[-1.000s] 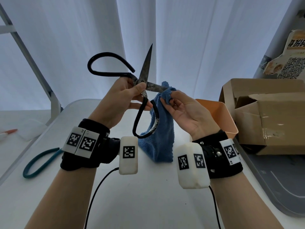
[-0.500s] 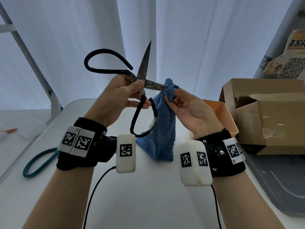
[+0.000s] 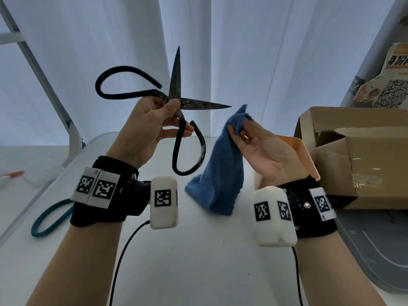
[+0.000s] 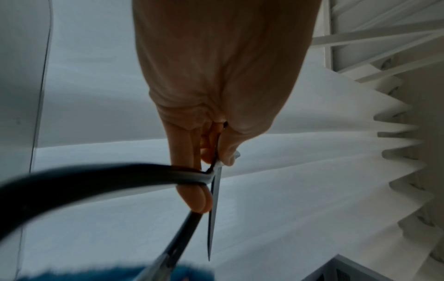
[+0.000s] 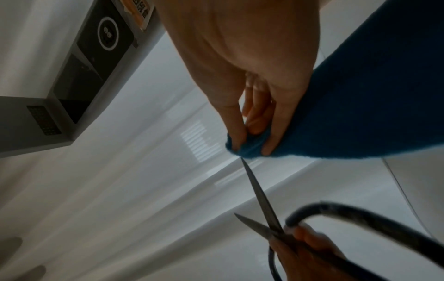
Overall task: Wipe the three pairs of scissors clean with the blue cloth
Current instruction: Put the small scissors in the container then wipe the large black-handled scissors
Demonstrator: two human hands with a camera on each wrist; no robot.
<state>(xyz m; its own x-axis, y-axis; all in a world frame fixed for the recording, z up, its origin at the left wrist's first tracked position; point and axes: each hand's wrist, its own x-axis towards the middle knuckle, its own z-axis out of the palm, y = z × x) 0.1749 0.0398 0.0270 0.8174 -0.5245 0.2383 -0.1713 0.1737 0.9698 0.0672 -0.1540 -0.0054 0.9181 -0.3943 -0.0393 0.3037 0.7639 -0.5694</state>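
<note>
My left hand holds black iron scissors up in the air, gripping them at the pivot, thumb on top. Their blades are spread wide: one points up, the other points right, its tip bare. The same scissors show in the left wrist view under my fingers. My right hand pinches the top of the blue cloth, which hangs down to the table. In the right wrist view the cloth sits just off the blade tip. A teal scissor handle lies on the table at left.
An orange bin stands behind my right hand. An open cardboard box sits to the right on a grey mat. White curtains hang behind the white table. A metal frame leans at left.
My right hand has drawn the cloth off the end of the right-pointing blade and moved right and down. The left hand lifted the scissors slightly.
</note>
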